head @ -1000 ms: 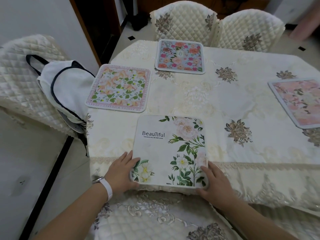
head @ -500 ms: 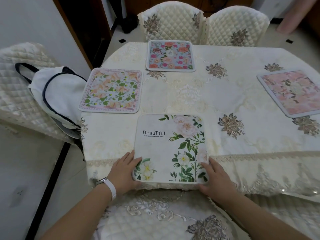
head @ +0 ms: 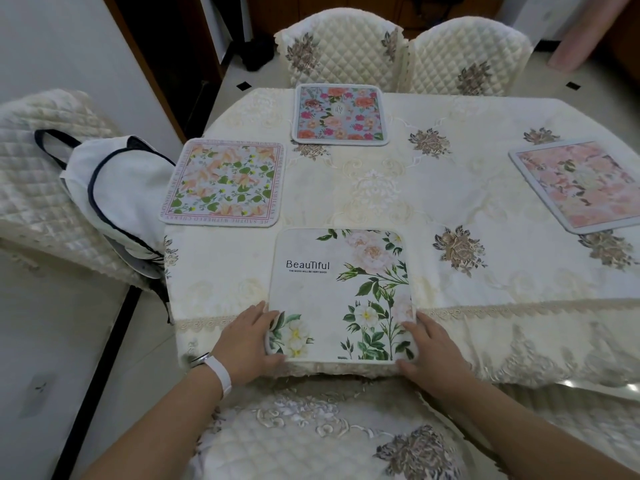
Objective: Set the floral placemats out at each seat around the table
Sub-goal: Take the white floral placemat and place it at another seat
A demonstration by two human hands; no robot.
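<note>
1. I see the white placemat printed "BeauTiful" [head: 341, 292] lying flat at the near side of the table [head: 467, 271], in front of the near chair [head: 311, 438]. Its near edge reaches past the lace border of the cloth.
2. My left hand [head: 247, 344] is at the mat's near left corner. The fingers are straight and lie along the left edge, touching it. A white wristband [head: 218, 372] is on that wrist.
3. My right hand [head: 431, 355] is at the near right corner, fingers extended against the right edge.
4. Both thumbs sit along the near edge; I cannot tell whether they tuck under the mat.
5. A green-leaf placemat [head: 223, 181] lies at the left side, just beyond the white one's far left corner.
6. A blue-grey rose placemat [head: 339, 114] lies at the far side, before the left one of two quilted chairs [head: 341, 50].
7. A pink placemat [head: 581, 188] lies at the right side, turned at an angle.
8. A white bag with dark trim [head: 117, 192] rests on the left chair [head: 31, 174], against the table's edge.
</note>
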